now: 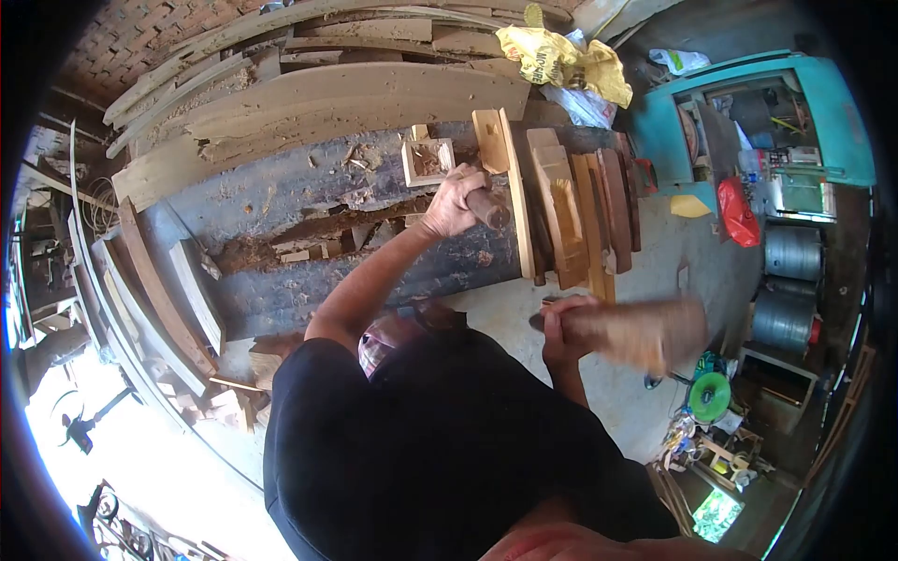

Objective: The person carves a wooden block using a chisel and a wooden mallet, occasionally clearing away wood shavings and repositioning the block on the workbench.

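Observation:
My left hand point(456, 198) is closed around the thick brown wooden handle point(486, 208) of what looks like a chisel; its blade is hidden by the hand. Just beyond that hand lies a pale wooden piece with a slot point(488, 140), beside a long narrow light board point(516, 201). A small square wooden box point(427, 163) holding chips sits left of it. Lower right, my right hand point(564, 325) grips a wooden mallet point(645, 332), whose head is smeared by motion and apart from the handle in my left hand.
A dark, worn workbench point(374, 187) with a broken hollow stretches under my left arm. Several wood pieces point(566, 210) lie across its right end. Long planks point(346, 93) are stacked behind. A yellow bag point(552, 56), a teal cabinet point(662, 140) and metal drums point(784, 313) stand around.

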